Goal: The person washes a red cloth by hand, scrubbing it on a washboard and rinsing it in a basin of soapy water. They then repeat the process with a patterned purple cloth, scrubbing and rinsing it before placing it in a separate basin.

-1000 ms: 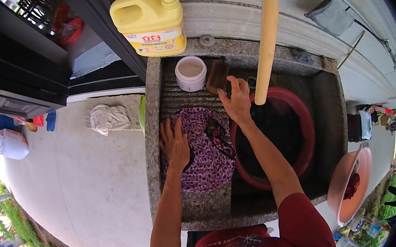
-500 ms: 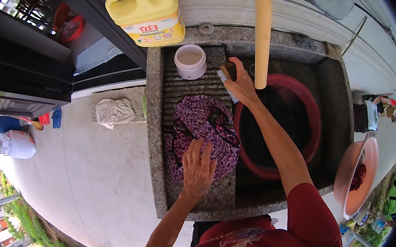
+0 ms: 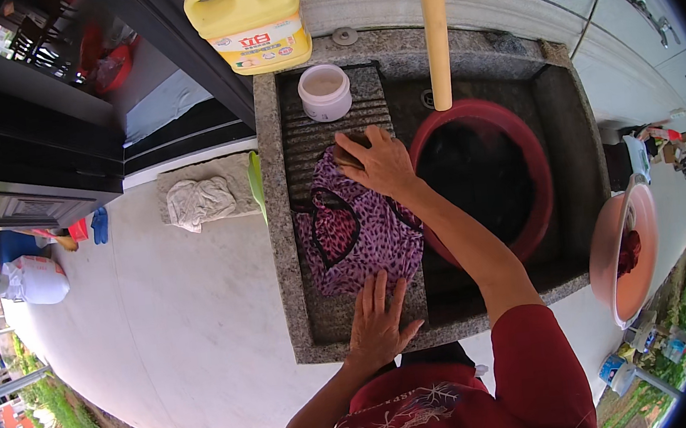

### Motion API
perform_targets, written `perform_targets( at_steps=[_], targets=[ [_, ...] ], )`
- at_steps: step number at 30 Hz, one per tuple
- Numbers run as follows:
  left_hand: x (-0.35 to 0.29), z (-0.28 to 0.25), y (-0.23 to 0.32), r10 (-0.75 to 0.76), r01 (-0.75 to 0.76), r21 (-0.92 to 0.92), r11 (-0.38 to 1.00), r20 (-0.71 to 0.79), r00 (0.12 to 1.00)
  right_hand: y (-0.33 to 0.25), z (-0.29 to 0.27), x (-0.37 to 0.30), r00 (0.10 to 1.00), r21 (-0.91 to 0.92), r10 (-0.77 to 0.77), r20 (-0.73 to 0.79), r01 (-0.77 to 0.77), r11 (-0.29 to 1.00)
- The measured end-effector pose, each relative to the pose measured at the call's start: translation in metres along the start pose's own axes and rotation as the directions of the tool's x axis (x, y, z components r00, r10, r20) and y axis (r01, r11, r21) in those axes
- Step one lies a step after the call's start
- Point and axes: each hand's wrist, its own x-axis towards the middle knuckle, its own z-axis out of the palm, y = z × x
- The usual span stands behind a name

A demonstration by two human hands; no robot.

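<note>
A purple leopard-print garment (image 3: pixel 379 239) with dark trim lies spread on the ridged washboard (image 3: pixel 306 138) of a stone sink. My right hand (image 3: pixel 381 164) is closed round a brown scrubbing brush (image 3: pixel 347 157), pressed against the garment's far end; its bristles are hidden. At the near edge of the cloth, my left hand (image 3: pixel 377 319) lies flat with fingers spread, its fingertips on the fabric. Beyond the garment stands an uncapped white tub (image 3: pixel 325 95) with pale contents. To the right, a red basin (image 3: pixel 533 152) in the sink holds dark water or dark cloth; I cannot tell which.
A yellow detergent jug (image 3: pixel 257 35) stands at the far left corner of the sink (image 3: pixel 281 220). A wooden pole (image 3: pixel 436 37) hangs down over the sink. A pink basin (image 3: pixel 606 249) with red cloth is at right. A crumpled rag (image 3: pixel 200 202) lies at left.
My right hand has brought the brush leftward from above the red basin's edge onto the garment. My left hand has shifted to the cloth's near edge and flattened. The view has shifted slightly.
</note>
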Motion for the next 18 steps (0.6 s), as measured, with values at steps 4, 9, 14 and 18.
perform_targets(
  at_steps=[4, 9, 14, 18],
  targets=[
    [-0.009, -0.004, -0.01, 0.02, -0.023, 0.04, 0.999, 0.062, 0.998, -0.039, -0.022, -0.048, 0.973, 0.119, -0.229, -0.007, 0.229, 0.966],
    [-0.002, 0.001, -0.003, 0.115, -0.114, -0.031, 0.993, 0.023, 0.993, 0.006, 0.006, -0.018, 0.995, -0.137, 0.073, -0.064, -0.081, 0.987],
    [-0.008, -0.004, -0.014, 0.066, -0.066, -0.003, 0.998, 0.051, 0.996, -0.048, -0.022, -0.084, 0.963, 0.232, -0.265, 0.054, 0.246, 0.941],
    [-0.005, -0.008, -0.01, 0.073, -0.074, 0.016, 0.997, 0.094, 0.993, -0.038, -0.016, -0.09, 0.965, 0.158, -0.262, 0.007, 0.258, 0.953]
  ],
)
